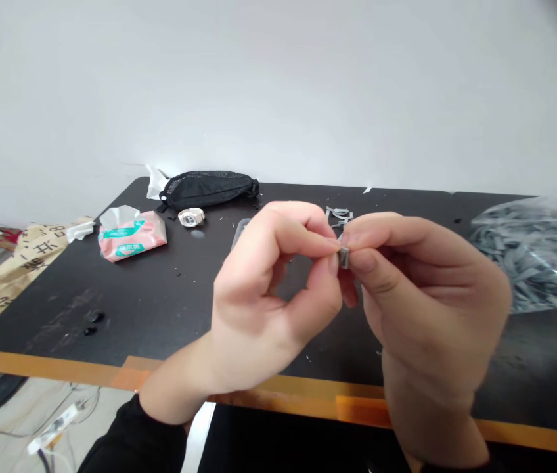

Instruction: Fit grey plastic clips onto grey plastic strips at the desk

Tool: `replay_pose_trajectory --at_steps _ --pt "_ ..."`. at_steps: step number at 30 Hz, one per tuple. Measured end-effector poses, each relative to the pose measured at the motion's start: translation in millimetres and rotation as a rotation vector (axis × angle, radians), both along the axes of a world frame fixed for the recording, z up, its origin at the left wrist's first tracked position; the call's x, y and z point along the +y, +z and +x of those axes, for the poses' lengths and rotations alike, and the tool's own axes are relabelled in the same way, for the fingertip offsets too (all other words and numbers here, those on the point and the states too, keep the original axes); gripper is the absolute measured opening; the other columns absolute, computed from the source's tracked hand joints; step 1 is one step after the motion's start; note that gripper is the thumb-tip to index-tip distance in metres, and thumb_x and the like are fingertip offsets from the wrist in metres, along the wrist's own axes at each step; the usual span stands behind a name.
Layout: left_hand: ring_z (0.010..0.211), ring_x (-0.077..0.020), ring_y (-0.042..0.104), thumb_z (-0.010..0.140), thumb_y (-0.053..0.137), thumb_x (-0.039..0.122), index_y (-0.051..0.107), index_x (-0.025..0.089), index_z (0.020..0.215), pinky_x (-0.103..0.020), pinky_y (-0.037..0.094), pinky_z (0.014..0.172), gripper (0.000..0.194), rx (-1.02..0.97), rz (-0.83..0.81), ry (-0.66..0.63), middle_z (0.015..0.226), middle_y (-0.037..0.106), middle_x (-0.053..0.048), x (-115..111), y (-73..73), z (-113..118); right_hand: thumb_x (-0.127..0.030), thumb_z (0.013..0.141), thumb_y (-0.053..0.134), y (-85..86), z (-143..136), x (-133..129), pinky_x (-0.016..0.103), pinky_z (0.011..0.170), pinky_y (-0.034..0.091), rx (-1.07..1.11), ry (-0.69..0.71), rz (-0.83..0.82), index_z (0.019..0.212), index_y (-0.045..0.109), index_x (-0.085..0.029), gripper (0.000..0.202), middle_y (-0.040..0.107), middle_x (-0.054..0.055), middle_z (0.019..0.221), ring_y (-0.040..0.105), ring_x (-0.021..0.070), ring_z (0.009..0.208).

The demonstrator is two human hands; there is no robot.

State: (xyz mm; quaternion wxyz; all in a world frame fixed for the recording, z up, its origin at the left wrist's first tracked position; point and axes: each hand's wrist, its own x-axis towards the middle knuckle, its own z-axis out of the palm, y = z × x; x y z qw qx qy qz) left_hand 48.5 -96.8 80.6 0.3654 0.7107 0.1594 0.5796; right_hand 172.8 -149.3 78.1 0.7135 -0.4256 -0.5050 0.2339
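Observation:
Between my fingertips is a small grey plastic piece (344, 257), held up above the dark table. My left hand (278, 282) pinches it from the left between thumb and forefinger. From the right, the thumb and forefinger of my right hand (421, 295) pinch the same piece. Most of the piece is hidden by the fingers, so its full shape cannot be made out. Behind the hands, a few thin grey plastic parts (339, 214) lie on the table. A clear container (240, 231) is partly covered by my left hand.
A clear bag of many grey strips (544, 253) lies at the right. To the left are a tissue pack (133, 236), a white watch (191, 217) and a black mesh pouch (212, 189). Orange tape (308, 387) runs along the table's (160, 315) front edge. A white wall stands behind.

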Motion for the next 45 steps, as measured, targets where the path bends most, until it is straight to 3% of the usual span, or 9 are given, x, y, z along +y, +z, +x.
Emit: replay_pose_trajectory --at_steps 8,14,20,25,29,32,39,42,45 --pt "0.079 -0.0127 0.068 0.097 0.066 0.015 0.064 0.025 0.091 -0.027 0.062 0.059 0.012 -0.122 -0.094 -0.05 0.098 0.065 -0.001 -2 -1.5 5 -0.009 0.094 0.07 -3.8 6 6 0.027 0.051 0.051 0.133 0.191 0.044 0.097 0.083 -0.034 0.029 0.071 -0.001 0.081 0.061 0.0124 0.065" --pt "0.075 -0.0119 0.069 0.095 0.067 0.01 0.064 0.024 0.091 -0.028 0.064 0.063 0.015 -0.099 -0.081 -0.086 0.1 0.065 -0.002 0 -1.5 4 -0.016 0.095 0.071 -4.6 20 9 0.024 0.048 0.048 0.16 0.355 -0.04 0.099 0.08 -0.032 0.019 0.07 -0.002 0.078 0.059 0.0111 0.059" --pt "0.076 -0.0162 0.069 0.088 0.068 0.009 0.061 0.024 0.087 -0.029 0.061 0.057 0.017 -0.096 0.157 0.032 0.089 0.066 -0.003 7 -1.2 7 -0.022 0.099 0.066 0.2 24 6 0.021 0.046 0.039 0.132 0.453 -0.105 0.095 0.074 -0.028 0.011 0.056 -0.003 0.068 0.051 0.0093 0.055" --pt "0.078 -0.0167 0.067 0.092 0.065 0.009 0.061 0.025 0.089 -0.033 0.065 0.064 0.017 -0.012 0.186 0.102 0.093 0.067 -0.004 3 -2.4 5 -0.026 0.099 0.066 2.8 21 4 0.019 0.045 0.042 0.187 0.49 -0.181 0.093 0.074 -0.026 0.01 0.058 -0.002 0.072 0.053 0.0082 0.056" --pt "0.082 -0.0158 0.068 0.096 0.062 0.009 0.06 0.025 0.092 -0.036 0.066 0.076 0.016 0.021 0.219 0.174 0.094 0.068 -0.002 1 -3.6 3 -0.02 0.099 0.066 -0.1 19 3 0.017 0.049 0.044 0.209 0.466 -0.145 0.095 0.074 -0.025 0.011 0.062 -0.002 0.077 0.053 0.0068 0.059" --pt "0.082 -0.0149 0.068 0.096 0.064 0.011 0.06 0.024 0.091 -0.035 0.065 0.074 0.015 0.015 0.253 0.195 0.093 0.067 -0.001 1 -4.5 5 -0.012 0.096 0.07 -2.5 13 3 0.017 0.049 0.043 0.204 0.349 -0.061 0.093 0.077 -0.024 0.015 0.066 -0.002 0.076 0.053 0.0057 0.059" --pt "0.087 -0.0134 0.069 0.099 0.061 0.01 0.061 0.024 0.092 -0.032 0.065 0.072 0.016 -0.056 0.16 0.168 0.094 0.064 0.0 1 -6.8 9 -0.009 0.087 0.079 -0.5 4 5 0.02 0.043 0.05 0.106 0.105 0.108 0.092 0.084 -0.027 0.019 0.074 0.0 0.084 0.062 0.0095 0.063" --pt "0.083 -0.0136 0.069 0.098 0.063 0.011 0.062 0.024 0.091 -0.031 0.066 0.067 0.014 -0.077 0.166 0.133 0.094 0.064 -0.001 3 -6.5 8 -0.013 0.09 0.077 -0.6 11 6 0.019 0.042 0.051 0.064 0.14 0.056 0.096 0.083 -0.03 0.019 0.074 -0.002 0.08 0.061 0.0086 0.057" --pt "0.082 -0.0173 0.071 0.096 0.066 0.012 0.06 0.024 0.091 -0.038 0.069 0.07 0.014 -0.027 0.162 0.102 0.094 0.066 -0.002 3 -5.0 6 -0.021 0.092 0.076 -1.7 21 7 0.018 0.041 0.05 0.076 0.247 -0.024 0.095 0.082 -0.031 0.012 0.073 -0.003 0.075 0.059 0.0082 0.051"
